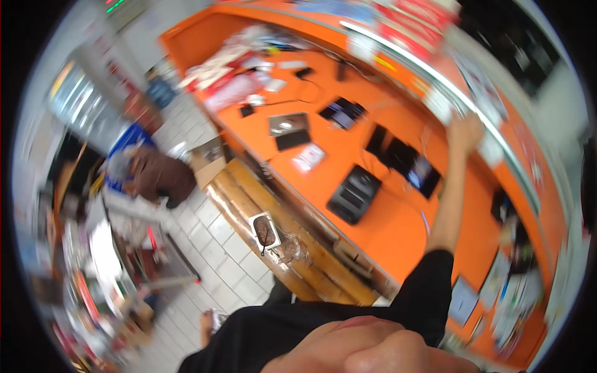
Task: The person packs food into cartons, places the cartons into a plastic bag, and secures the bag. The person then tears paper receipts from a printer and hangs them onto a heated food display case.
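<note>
My right hand (465, 132) reaches over the orange desk (385, 236) to the paper-lined shelf edge. Its fingers are smeared by motion, so whether they hold anything is unclear. Nearer to me lie a lit phone (425, 176) and dark devices (399, 155) with cables. A black boxy device (353, 194) sits closer to the desk's front. Farther left are more phones (342, 113), a silver-and-black device (289, 127) and a small clear packet (308, 157). No left hand can be made out; a small blurred patch of skin at lower left is unclear.
A wooden bench (311, 273) bears an open white box (265, 232). Past it, a person in a brown top (163, 176) bends near a cardboard box (208, 160). A cluttered cart (112, 255) stands left on the tiled floor. Bags and papers (239, 74) crowd the desk's far end.
</note>
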{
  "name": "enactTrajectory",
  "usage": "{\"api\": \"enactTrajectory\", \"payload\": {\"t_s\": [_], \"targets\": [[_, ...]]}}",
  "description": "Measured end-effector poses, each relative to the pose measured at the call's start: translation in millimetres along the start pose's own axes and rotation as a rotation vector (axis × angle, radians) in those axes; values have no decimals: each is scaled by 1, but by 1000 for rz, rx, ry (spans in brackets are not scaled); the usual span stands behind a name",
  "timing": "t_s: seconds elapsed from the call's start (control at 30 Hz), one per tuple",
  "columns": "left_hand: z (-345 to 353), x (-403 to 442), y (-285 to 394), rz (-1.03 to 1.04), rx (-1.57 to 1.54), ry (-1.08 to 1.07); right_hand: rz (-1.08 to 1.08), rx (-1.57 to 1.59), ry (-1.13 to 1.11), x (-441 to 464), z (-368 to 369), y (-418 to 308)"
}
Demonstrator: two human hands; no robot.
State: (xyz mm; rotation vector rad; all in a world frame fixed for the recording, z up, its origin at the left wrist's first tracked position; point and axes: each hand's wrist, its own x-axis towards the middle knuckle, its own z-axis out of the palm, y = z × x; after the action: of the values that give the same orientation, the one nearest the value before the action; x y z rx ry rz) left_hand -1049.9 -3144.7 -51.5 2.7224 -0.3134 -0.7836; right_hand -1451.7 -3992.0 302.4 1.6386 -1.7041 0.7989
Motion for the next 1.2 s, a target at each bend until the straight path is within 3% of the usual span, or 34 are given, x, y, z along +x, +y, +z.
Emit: {"api": "enactTrajectory", "payload": {"t_s": [0.03,0.1,0.13,0.17,0.23,0.27,0.3,0.37,0.43,0.5,0.57,0.6,0.67,0.7,0.73,0.8,0.83,0.9,1.0,1.03,1.13,1.17,1.2], "targets": [[14,-7,-37,248,151,110,-27,78,60,-4,1,5],[26,-24,-82,129,3,60,-161,179,129,-12,-1,14],[63,-8,-135,205,178,182,-325,-112,93,-17,29,37],[65,-15,-154,99,68,199,-242,50,90,-19,19,38],[50,-46,-146,-103,-167,264,-115,-150,-180,-2,-16,25],[50,-48,-157,-139,-185,280,-133,-182,-281,7,-23,19],[20,-76,-125,-252,-350,305,-153,-211,-382,16,-30,13],[18,-90,-146,-308,-342,297,-119,-166,-312,18,-42,-26],[-5,-124,-150,-353,-444,266,-57,116,-120,-5,-53,-91],[-8,-152,-180,-318,-526,367,-63,594,45,-52,-79,-177],[-28,-182,-197,-270,-636,540,-145,1169,-24,-134,-128,-271],[-53,-198,-199,-307,-687,557,-193,1431,-170,-192,-165,-316],[-100,-224,-213,-178,-817,712,-411,1763,-903,-343,-307,-393],[-123,-234,-226,-161,-875,741,-714,1785,-1133,-444,-410,-404],[-135,-235,-250,21,-876,951,-1015,1760,-1377,-548,-534,-411],[-201,-274,-276,-46,-680,913,-1363,1749,-2172,-712,-675,-408],[-230,-288,-292,-104,-752,991,-1515,1590,-2205,-766,-746,-399],[-275,-316,-343,-229,-877,1127,-1908,1745,-2243,-838,-850,-394],[-300,-345,-430,-261,-902,1329,-1943,1543,-2455,-892,-965,-409],[-315,-358,-457,-360,-974,1206,-2045,1557,-2441,-912,-995,-415],[-326,-357,-570,-347,-1162,1190,-2254,1497,-2252,-994,-1080,-442],[-338,-366,-600,-214,-1366,1194,-2241,1549,-2239,-1023,-1113,-451],[-345,-369,-642,-180,-1376,1169,-2240,1608,-2215,-1051,-1151,-465]]}}
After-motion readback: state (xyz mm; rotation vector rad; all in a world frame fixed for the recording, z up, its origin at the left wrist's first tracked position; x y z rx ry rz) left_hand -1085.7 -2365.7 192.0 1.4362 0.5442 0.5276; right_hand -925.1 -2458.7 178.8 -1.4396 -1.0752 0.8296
